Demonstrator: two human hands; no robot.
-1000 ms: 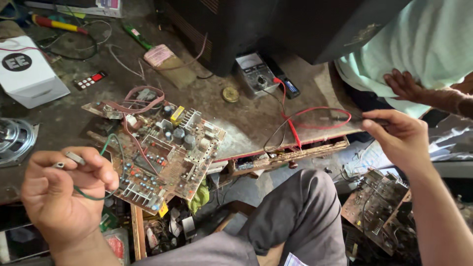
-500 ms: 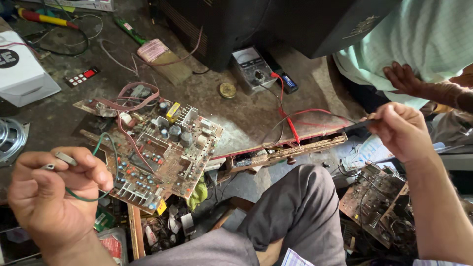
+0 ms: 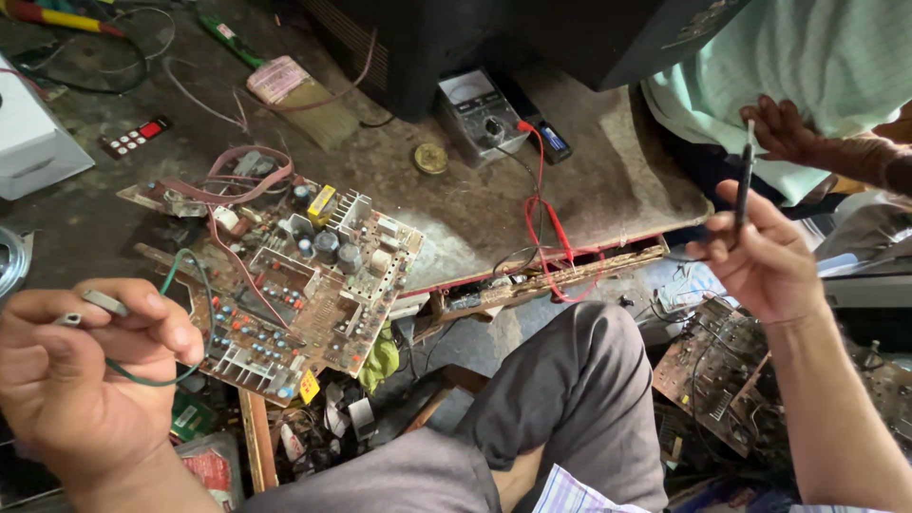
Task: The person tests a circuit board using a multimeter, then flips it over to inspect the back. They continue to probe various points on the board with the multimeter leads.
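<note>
Soft daylight, sharp, slight edge distortion

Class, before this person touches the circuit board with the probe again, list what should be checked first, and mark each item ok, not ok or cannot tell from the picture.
1. Right hand grips the dark probe firmly, tip upward: ok.
2. Left hand pinches the small grey connector on the green wire: ok.
3. Red lead plugged into the multimeter: ok.
4. Circuit board lies steady: not ok, it overhangs the bench edge.
5. Meter dial set correctly: cannot tell.
6. Other person's hand away from the probe: not ok, it is close behind it.
</note>
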